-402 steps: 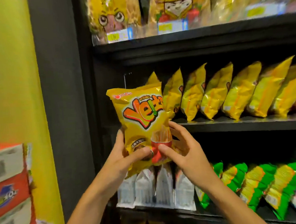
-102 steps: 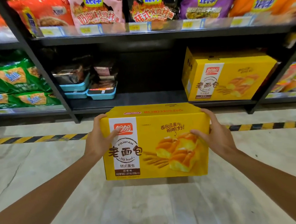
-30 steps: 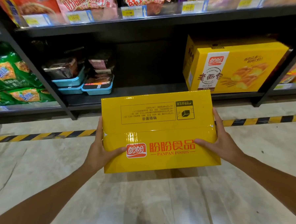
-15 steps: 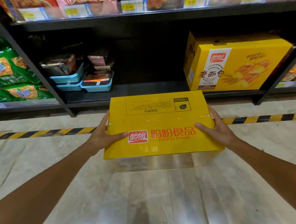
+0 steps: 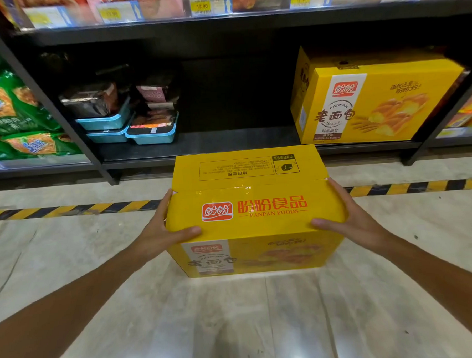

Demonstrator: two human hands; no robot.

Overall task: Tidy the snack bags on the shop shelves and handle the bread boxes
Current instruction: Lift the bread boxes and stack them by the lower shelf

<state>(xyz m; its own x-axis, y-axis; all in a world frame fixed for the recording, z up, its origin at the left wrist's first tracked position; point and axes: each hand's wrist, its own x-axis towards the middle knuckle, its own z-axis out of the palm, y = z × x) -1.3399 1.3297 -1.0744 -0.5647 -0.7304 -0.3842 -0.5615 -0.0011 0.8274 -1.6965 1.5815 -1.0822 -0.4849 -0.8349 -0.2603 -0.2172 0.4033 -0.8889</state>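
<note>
While both hands (image 5: 161, 232) grip the bread box (image 5: 254, 205) — fingertips hidden

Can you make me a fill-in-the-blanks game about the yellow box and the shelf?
1. The box held by the left hand and the right hand is colored ____.
2. A matching second box sits on the ____ side of the shelf.
3. The stacked trays on the shelf are colored ____.
4. The striped tape on the floor is yellow and ____.

Missing words: yellow, right, blue, black
</note>
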